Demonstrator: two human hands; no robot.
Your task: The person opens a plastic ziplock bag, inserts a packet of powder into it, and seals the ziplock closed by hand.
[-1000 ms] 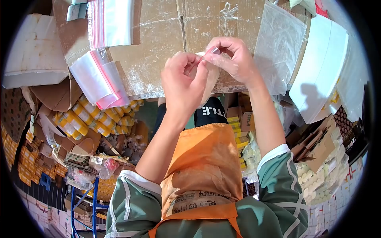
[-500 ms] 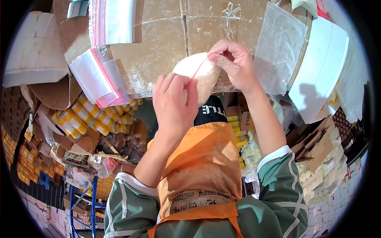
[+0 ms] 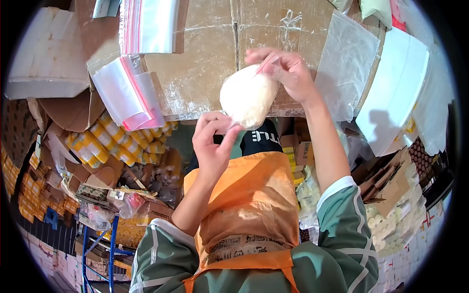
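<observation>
A clear zip bag (image 3: 248, 95) with a pink-red seal strip and pale, off-white contents hangs tilted between my hands at the table's near edge. My left hand (image 3: 213, 142) is closed on its lower left edge, thumb and fingers pinching the plastic. At the upper right, my right hand (image 3: 288, 75) grips the bag's top near the pink strip, its fingers partly bent over it. What exactly fills the bag cannot be made out. Flat zip bags (image 3: 129, 93) with pink strips lie to the left, and a stack of similar bags (image 3: 151, 27) lies behind them.
Worn brown cardboard (image 3: 195, 73) covers the work surface. A large clear plastic sheet or bag (image 3: 347, 63) lies at the right, beside a white foam piece (image 3: 393, 88). Yellow-wrapped packs (image 3: 115, 141) are piled below left, near a blue metal frame (image 3: 112, 249).
My left hand has moved down from the seal strip to the bag's lower left edge. The bag has turned, and my right hand's fingers have shifted over its top.
</observation>
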